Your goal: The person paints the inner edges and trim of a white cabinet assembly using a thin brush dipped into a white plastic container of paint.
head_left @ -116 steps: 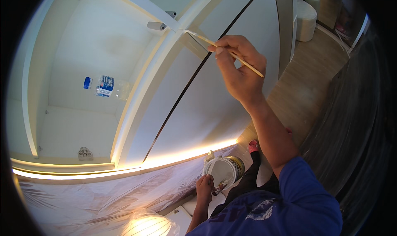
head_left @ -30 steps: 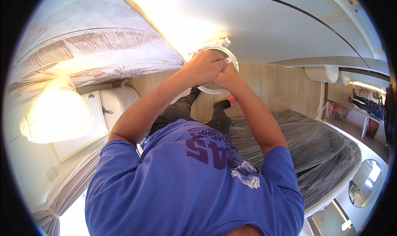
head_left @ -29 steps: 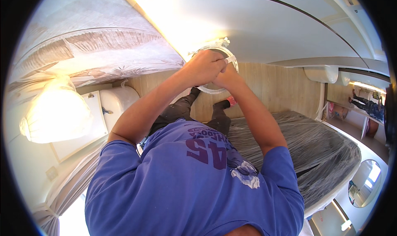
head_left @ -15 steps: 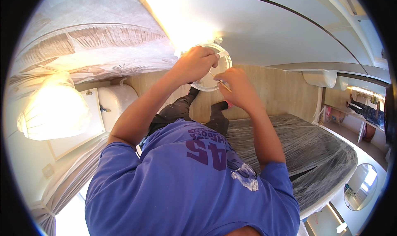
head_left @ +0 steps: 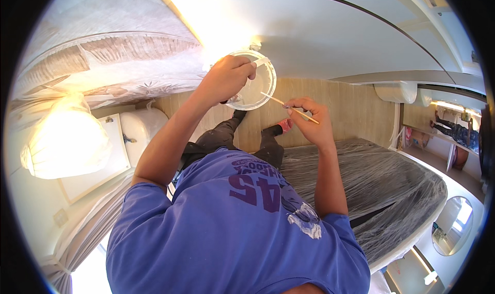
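A round white bucket (head_left: 270,92) with pale contents hangs over the floor beyond my body. My left hand (head_left: 227,78) is closed at its left side, gripping it; a white strip (head_left: 262,62), perhaps its handle, runs from my fingers to the far rim. Between the thumb and fingers of my right hand (head_left: 311,123) is a thin wooden stick (head_left: 301,114). Its pale tip points left, over the bucket's opening near the right rim. Whether the tip touches the contents I cannot tell.
A bright lamp glows behind the bucket, beside a white panel (head_left: 330,33). To the right lies a dark surface (head_left: 356,175) wrapped in clear plastic film. On the left are a bagged lamp (head_left: 67,139) and a patterned wall under film (head_left: 118,51). The floor (head_left: 350,108) is wood-look.
My right hand has drawn back to the right and nearer, so more of the stick shows. My left hand and the bucket have shifted slightly left.
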{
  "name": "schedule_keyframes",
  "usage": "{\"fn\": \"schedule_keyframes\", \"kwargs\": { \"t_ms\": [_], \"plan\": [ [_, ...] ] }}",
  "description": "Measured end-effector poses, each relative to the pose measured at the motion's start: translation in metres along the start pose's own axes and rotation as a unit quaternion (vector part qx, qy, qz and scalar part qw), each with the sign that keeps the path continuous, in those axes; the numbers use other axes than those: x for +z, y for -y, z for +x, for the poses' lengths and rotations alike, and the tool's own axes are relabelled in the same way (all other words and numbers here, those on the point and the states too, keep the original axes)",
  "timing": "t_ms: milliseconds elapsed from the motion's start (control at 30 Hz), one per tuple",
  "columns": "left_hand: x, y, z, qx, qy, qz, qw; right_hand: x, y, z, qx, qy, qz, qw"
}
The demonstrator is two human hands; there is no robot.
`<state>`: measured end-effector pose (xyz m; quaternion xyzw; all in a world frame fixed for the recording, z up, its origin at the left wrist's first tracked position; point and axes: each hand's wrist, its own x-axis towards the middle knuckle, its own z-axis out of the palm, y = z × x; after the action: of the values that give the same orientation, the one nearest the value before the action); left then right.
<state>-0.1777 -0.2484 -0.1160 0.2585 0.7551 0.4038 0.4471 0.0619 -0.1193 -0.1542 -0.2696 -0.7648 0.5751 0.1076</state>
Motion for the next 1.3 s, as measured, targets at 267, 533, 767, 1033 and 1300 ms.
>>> {"fn": "schedule_keyframes", "kwargs": {
  "t_ms": [267,533,767,1033,1300],
  "plan": [
    [0.003,0.002,0.005,-0.003,-0.007,0.015,1.000,-0.019,0.000,-0.008,-0.102,-0.008,-0.063,0.993],
    [0.018,0.006,0.001,-0.013,-0.008,0.021,1.000,-0.036,-0.014,-0.027,-0.083,0.032,-0.059,0.994],
    [0.028,0.006,-0.015,-0.015,-0.003,0.004,1.000,-0.103,-0.009,-0.042,-0.116,-0.145,0.188,0.965],
    [0.025,0.023,-0.010,-0.025,0.000,0.014,1.000,-0.149,0.028,0.018,-0.335,-0.375,0.249,0.828],
    [0.018,0.043,0.003,-0.072,0.010,0.031,0.997,-0.186,0.047,0.059,-0.405,-0.495,0.091,0.763]
  ]
}}
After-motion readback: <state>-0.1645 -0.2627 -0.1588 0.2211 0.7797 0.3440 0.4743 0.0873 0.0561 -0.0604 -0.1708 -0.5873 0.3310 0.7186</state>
